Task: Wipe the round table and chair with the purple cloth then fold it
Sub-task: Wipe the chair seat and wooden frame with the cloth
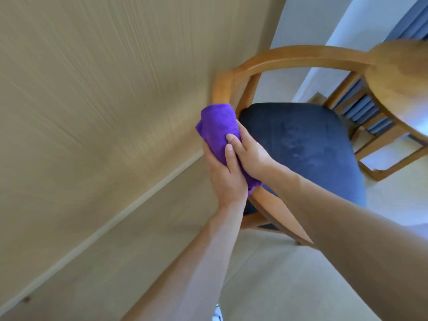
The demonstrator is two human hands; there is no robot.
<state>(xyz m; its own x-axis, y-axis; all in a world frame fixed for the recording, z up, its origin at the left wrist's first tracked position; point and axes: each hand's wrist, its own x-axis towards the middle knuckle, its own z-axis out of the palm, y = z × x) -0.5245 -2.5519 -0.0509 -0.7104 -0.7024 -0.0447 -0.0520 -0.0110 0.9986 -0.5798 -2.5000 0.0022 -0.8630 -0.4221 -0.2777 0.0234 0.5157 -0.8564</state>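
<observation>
the bunched purple microfibre cloth (218, 128) is wrapped around the left armrest rail of the wooden armchair with a dark blue padded seat (301, 144), near the corner where the arm curves into the backrest. the left hand (225, 174) clenches the cloth from the outer side, thumb laid across the fabric. the right hand (251, 156) grasps the same cloth from the seat side, fingers pressed on top of it, so both hands touch each other over the rail. the round wooden table (403, 84) shows at the upper right, its edge beyond the chair's far armrest. a beige panelled wall (92, 100) runs just beside the wrapped armrest.
</observation>
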